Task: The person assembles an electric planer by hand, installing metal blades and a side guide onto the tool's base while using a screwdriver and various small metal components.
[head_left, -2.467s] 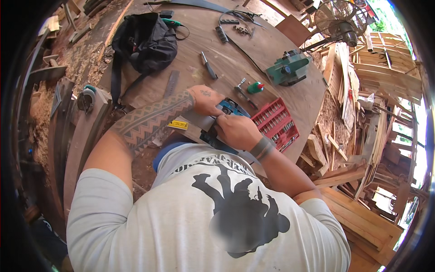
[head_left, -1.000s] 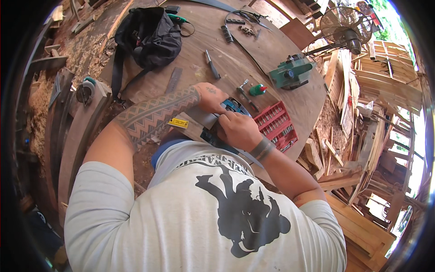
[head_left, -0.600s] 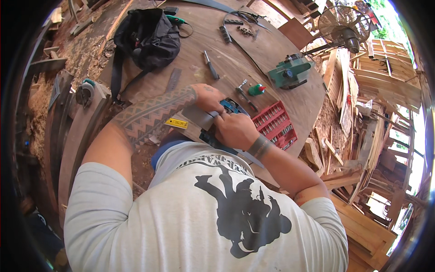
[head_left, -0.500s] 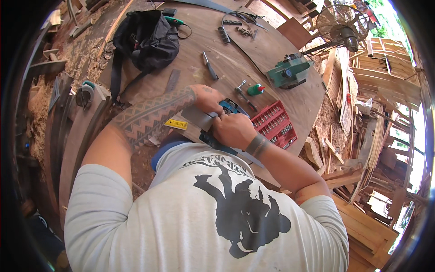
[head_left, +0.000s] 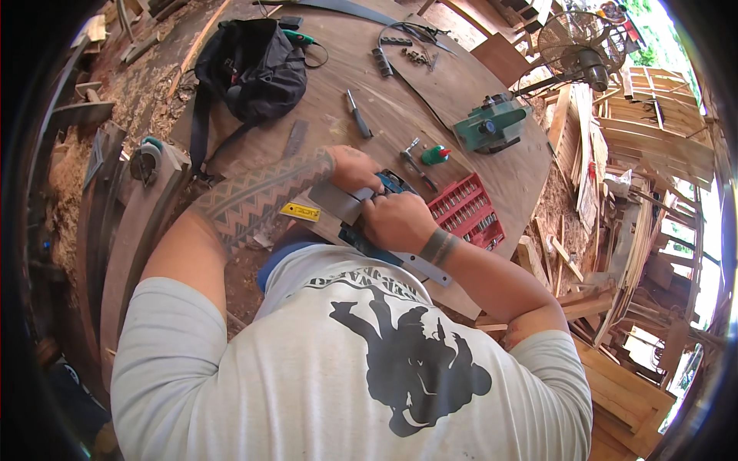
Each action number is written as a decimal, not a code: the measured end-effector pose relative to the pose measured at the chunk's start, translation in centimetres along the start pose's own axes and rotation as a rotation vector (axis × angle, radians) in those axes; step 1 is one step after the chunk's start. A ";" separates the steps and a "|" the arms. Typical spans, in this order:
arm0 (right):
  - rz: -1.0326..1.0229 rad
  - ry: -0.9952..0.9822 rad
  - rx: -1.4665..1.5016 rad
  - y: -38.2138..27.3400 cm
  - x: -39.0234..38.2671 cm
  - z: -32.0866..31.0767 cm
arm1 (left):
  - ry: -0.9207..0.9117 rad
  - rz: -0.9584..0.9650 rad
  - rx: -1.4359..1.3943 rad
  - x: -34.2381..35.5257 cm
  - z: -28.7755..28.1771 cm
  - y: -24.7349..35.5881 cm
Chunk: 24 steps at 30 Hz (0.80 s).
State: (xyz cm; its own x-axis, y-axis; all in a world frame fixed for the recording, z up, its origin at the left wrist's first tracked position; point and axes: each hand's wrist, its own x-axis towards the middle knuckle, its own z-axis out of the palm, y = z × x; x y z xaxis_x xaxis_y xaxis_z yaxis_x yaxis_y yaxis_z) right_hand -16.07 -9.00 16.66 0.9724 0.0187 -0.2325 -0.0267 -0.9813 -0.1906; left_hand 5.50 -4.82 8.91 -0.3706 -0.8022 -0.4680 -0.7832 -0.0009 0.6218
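Note:
Both my hands are close together over a blue tool (head_left: pixel 393 184) with dark parts, at the near edge of the wooden table. My left hand (head_left: pixel 355 169) lies over its far left side, fingers curled down onto it. My right hand (head_left: pixel 398 220) is closed at its near side, knuckles up; what its fingers pinch is hidden. A flat grey metal plate (head_left: pixel 336 201) shows between my left wrist and right fingers. Beneath my right wrist runs a metal strip with holes (head_left: pixel 424 269), partly covered by the forearm. A yellow-ended square (head_left: pixel 300 211) lies beside the plate.
A red socket set case (head_left: pixel 466 211), a ratchet (head_left: pixel 420 169), a green bottle (head_left: pixel 437 155) and a screwdriver (head_left: pixel 358 114) lie around my hands. Farther off are a green electric planer (head_left: pixel 492 123), a black bag (head_left: pixel 254 73) and a fan (head_left: pixel 582 50). A circular saw (head_left: pixel 146 163) rests at left.
My right hand and forearm have shifted slightly right and down. More of the holed metal strip shows under the forearm. My left hand stays nearly in place.

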 end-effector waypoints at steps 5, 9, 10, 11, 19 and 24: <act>0.066 -0.081 -0.037 0.3 0.2 -0.3 | 0.010 -0.061 -0.088 -0.3 -0.9 1.4; -0.024 0.005 0.014 0.8 0.6 0.2 | -0.007 -0.060 -0.089 -0.2 -1.1 1.3; 0.020 -0.080 0.011 0.7 0.8 0.0 | -0.008 -0.057 -0.084 -0.1 -1.0 1.3; 0.019 -0.080 0.011 0.7 0.8 -0.2 | -0.008 -0.059 -0.084 0.1 -0.8 0.9; 0.037 -0.083 0.017 1.1 0.5 0.0 | 0.009 -0.036 -0.032 0.1 -0.9 1.2; -0.031 0.025 0.008 1.5 0.4 0.5 | 0.006 0.052 0.046 0.2 -1.0 1.1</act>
State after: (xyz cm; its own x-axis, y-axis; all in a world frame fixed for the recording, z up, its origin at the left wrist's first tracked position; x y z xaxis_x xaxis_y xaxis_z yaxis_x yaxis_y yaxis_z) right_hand -15.82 -10.34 15.82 0.9783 0.0439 -0.2027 0.0016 -0.9789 -0.2046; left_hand 5.04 -5.59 10.14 -0.4089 -0.8039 -0.4319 -0.7851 0.0686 0.6156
